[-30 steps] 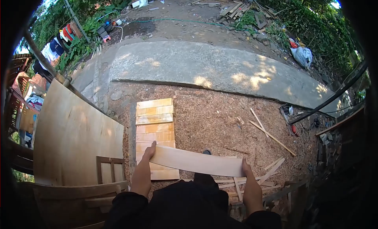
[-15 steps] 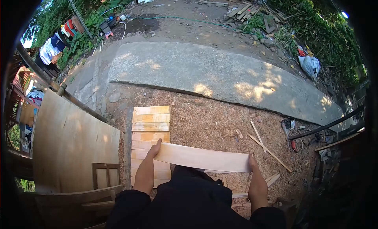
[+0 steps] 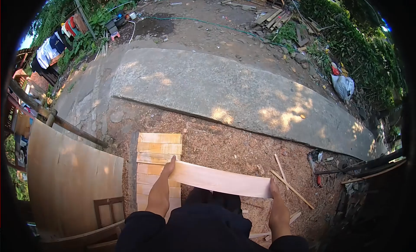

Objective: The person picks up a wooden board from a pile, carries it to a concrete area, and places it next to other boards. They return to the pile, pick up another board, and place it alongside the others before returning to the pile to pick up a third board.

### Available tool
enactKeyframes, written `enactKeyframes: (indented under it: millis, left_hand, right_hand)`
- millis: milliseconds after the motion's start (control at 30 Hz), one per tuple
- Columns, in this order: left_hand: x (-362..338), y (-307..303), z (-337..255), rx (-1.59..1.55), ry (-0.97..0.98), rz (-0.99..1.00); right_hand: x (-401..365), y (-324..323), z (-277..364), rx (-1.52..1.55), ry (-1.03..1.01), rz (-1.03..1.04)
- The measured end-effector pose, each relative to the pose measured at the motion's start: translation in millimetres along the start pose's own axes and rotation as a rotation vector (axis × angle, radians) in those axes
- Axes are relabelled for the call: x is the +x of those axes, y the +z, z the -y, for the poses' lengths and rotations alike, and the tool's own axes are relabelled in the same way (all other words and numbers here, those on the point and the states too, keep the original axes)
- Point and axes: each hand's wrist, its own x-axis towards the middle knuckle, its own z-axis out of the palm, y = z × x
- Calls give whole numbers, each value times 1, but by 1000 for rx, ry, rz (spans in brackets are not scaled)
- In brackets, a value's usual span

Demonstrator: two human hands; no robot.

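Observation:
A long, pale wooden board is held level in front of my body. My left hand grips its left end, with the thumb on top. At the right end, my right hand is closed round the edge; its fingers are partly hidden behind the wood. Beneath and to the left, a column of short yellowish boards lies side by side on the ground, partly covered by my left forearm and the board's left end.
A concrete slab crosses ahead. Thin sticks lie on the shavings at right, near tangled cables. A large plywood sheet stands at left. Laundry hangs at the upper left.
The view has shifted, so the yellowish boards and slab appear lower and further left. The held board sits slightly lower in view, still gripped at both ends.

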Motion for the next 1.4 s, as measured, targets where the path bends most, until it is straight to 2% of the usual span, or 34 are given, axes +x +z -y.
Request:
enactKeyframes:
  millis: [167, 300, 567, 667, 733, 800, 1000, 1167, 1400]
  left_hand:
    - [47, -12, -32, 3, -37, -63]
    - [79, -10, -61, 39, -125, -98]
    - [198, 40, -101, 44, -187, -155]
    - [263, 75, -89, -24, -190, -175]
    - [318, 96, -76, -59, -202, -186]
    - [368, 119, -54, -35, -275, -171]
    - [487, 167, 7, -82, -206, -211]
    - [549, 193, 23, 25, -199, -293]
    - [602, 205, 42, -46, -295, -360]
  right_hand:
    - [44, 10, 56, -18, 40, 16]
    - [121, 31, 67, 38, 64, 69]
    - [227, 67, 125, 64, 192, 246]
    - [278, 102, 121, 156, 224, 208]
    - [314, 134, 127, 180, 160, 121]
    - [362, 159, 104, 132, 204, 173]
    - [468, 251, 87, 113, 202, 173]
    - [549, 314, 78, 74, 140, 168]
    - [616, 371, 110, 6, 135, 249]
